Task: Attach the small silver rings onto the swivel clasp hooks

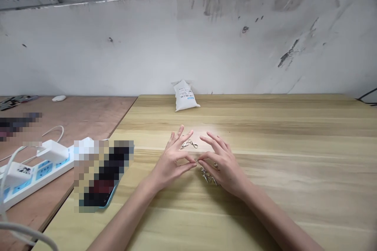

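Note:
Both hands meet over the wood-grain table, fingertips almost touching. My left hand [173, 160] pinches one side of a small metal ring [196, 160] between thumb and index finger, its other fingers fanned upward. From the opposite side, the thumb and index finger of my right hand [220, 162] pinch the same ring. Most of the ring is hidden by the fingertips. Several silver swivel clasps [205, 175] lie under and beside my right hand, partly covered by it. A few more silver clasps [193, 144] rest on the table just beyond my left fingers.
A white plastic packet [185, 96] with a printed label stands near the wall. To the left lies a blurred phone [107, 176] with a blue edge. A white power strip [38, 176] with plugs and cables sits on the adjoining brown table [97, 113].

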A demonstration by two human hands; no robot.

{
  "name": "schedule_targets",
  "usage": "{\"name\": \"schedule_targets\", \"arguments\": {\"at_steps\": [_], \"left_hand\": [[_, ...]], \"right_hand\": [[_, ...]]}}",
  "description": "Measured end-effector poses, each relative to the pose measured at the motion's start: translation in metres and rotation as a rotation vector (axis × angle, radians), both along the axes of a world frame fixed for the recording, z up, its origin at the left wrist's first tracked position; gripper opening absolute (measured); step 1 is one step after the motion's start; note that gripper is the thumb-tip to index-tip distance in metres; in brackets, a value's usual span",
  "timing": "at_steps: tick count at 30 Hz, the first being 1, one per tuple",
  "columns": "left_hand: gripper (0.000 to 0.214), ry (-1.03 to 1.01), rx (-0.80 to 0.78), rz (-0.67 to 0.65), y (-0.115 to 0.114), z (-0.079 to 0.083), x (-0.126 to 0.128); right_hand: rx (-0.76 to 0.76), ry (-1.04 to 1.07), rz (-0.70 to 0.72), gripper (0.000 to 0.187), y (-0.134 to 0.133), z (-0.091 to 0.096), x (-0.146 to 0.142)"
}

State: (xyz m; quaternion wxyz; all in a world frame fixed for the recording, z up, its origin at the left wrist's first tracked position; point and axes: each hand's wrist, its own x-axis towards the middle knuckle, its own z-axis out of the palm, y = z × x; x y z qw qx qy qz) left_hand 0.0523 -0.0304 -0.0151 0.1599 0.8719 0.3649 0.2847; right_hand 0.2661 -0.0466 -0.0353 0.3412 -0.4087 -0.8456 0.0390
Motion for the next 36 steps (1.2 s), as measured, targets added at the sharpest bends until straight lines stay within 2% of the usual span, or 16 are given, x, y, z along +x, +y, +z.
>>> {"name": "schedule_targets", "arguments": {"at_steps": [7, 12, 16, 22, 27, 30, 33, 36], "left_hand": [[0.009, -0.052, -0.077, -0.019, -0.001, 0.006, -0.001], [0.007, -0.155, -0.150, 0.043, -0.005, 0.008, 0.003], [0.006, -0.202, -0.176, 0.067, -0.008, 0.009, 0.007], [0.007, -0.172, -0.121, 0.051, -0.010, 0.004, 0.011], [0.009, -0.154, -0.068, 0.066, -0.009, 0.003, 0.010], [0.005, -0.169, -0.152, 0.085, -0.007, 0.004, 0.007], [0.012, -0.158, -0.257, 0.086, -0.005, 0.004, 0.004], [0.008, -0.137, -0.296, 0.079, -0.003, 0.003, 0.002]], "right_hand": [[-0.033, 0.010, -0.039, 0.011, 0.000, -0.003, 0.001], [-0.063, -0.023, -0.035, 0.015, -0.004, -0.001, -0.003], [-0.032, -0.058, -0.013, 0.015, -0.009, 0.003, -0.010], [0.017, -0.031, -0.031, 0.021, -0.009, -0.003, -0.015], [0.021, -0.032, 0.001, 0.018, -0.007, -0.007, -0.016], [0.035, -0.067, -0.002, 0.017, -0.007, -0.007, -0.015], [0.061, -0.080, -0.004, 0.017, -0.007, -0.007, -0.015], [0.059, -0.056, 0.001, 0.018, -0.006, -0.008, -0.015]]}}
